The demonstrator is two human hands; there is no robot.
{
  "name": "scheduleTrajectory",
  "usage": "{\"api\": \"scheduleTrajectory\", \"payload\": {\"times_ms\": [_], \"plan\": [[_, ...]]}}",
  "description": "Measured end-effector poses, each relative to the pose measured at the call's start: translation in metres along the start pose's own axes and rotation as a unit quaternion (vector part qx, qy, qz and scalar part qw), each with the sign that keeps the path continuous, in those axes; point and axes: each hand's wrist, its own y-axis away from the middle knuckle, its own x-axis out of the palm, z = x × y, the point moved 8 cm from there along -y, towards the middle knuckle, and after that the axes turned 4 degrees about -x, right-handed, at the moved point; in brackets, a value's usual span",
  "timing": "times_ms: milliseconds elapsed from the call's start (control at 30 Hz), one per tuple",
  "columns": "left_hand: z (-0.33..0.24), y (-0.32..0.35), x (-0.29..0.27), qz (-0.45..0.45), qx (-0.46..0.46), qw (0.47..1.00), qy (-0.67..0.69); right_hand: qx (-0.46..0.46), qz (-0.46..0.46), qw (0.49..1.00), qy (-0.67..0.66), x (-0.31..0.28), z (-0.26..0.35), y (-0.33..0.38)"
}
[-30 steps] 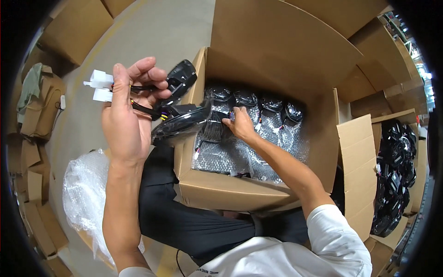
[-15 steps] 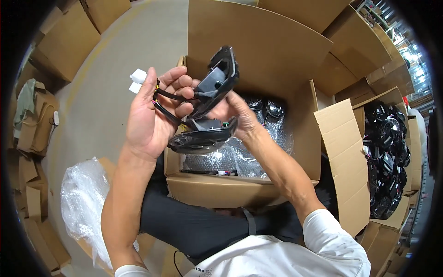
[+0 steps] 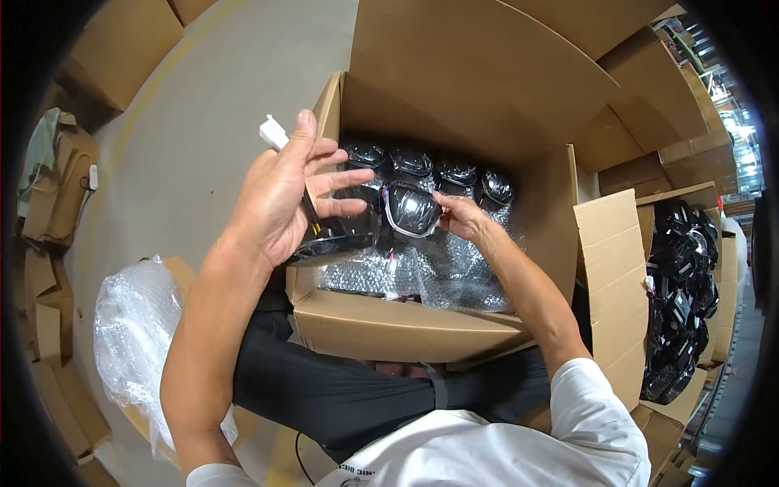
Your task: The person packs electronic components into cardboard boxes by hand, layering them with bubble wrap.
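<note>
Left hand (image 3: 284,195) is raised over the box's left wall, palm toward the camera, fingers spread and only loosely curled. A black glossy lamp (image 3: 337,239) lies across the lower palm and its dark lead runs up between the fingers to a white plug (image 3: 273,132) that sticks out behind the fingertips. Grip is loose, more cradle than clamp.

Right hand (image 3: 461,217) is inside the box, fingertips pinched on the rim of a second lamp (image 3: 410,209), lens up, held just above the packed row.

Both lamps sit over the left half of an open carton (image 3: 389,325) resting on the person's lap. Along its far wall is a row of four more black lamps (image 3: 430,166). The bottom is lined with bubble wrap (image 3: 422,272).

Risks, as judged:
- Left lamp could slide off the open palm; it would fall on the carton's wall or outside it.
- Lead could snag on fingers or on the other lamp, since the two units are close together.
- Glossy lenses could scuff if the held lamp knocks the row beneath.

Room: the upright rear flap (image 3: 471,73) closes the far side, and the right flap (image 3: 608,268) stands close to the right forearm. Left side is open over bare floor (image 3: 187,122). A wad of bubble wrap (image 3: 134,325) lies by the left elbow. A neighbouring carton of black parts (image 3: 682,300) sits to the right, well apart.
</note>
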Motion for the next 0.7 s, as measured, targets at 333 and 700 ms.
{"api": "scheduleTrajectory", "payload": {"times_ms": [333, 700], "plan": [[-0.01, -0.015, 0.008, 0.016, 0.094, 0.988, 0.123, -0.225, 0.024, 0.905, 0.361, 0.066, 0.056, 0.061], [-0.023, -0.01, 0.083, 0.218, 0.11, 0.92, 0.307, -0.189, 0.314, 0.891, -0.267, 0.191, 0.12, 0.166]]}}
